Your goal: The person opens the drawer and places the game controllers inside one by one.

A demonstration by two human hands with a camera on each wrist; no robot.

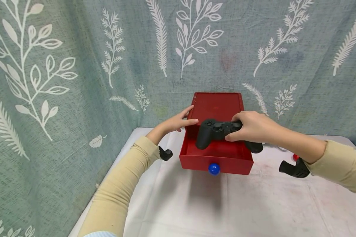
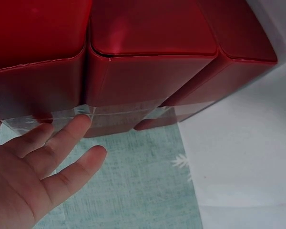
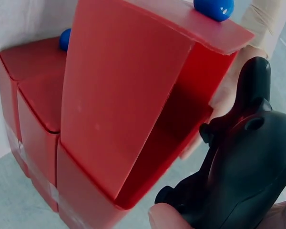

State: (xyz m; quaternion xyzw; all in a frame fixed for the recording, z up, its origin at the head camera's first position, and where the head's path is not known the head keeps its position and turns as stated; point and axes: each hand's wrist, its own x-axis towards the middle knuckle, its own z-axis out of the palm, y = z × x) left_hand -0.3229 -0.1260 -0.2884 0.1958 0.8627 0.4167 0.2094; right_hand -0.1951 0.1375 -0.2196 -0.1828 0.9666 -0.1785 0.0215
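A red drawer cabinet (image 1: 218, 107) stands against the curtain. Its top drawer (image 1: 192, 162) is pulled out toward me, with a round blue knob (image 1: 214, 169) on the front. Over the drawer's opening, my right hand (image 1: 252, 128) grips a black game controller (image 1: 206, 135) by its right side, thumb in front. The right wrist view shows the controller (image 3: 252, 167) close up, beside the drawer's open top. My left hand (image 1: 176, 123) lies along the cabinet's left side, thumb at its top front edge. In the left wrist view its fingers (image 2: 66, 138) are spread and loosely extended by the red wall.
Clear tape (image 2: 128, 112) runs along the stacked red units. Lower drawers carry another blue knob (image 3: 65, 39). A small red object (image 1: 295, 157) lies on the white-covered table (image 1: 255, 210) at the right. A leaf-patterned curtain (image 1: 86, 82) hangs behind and at the left.
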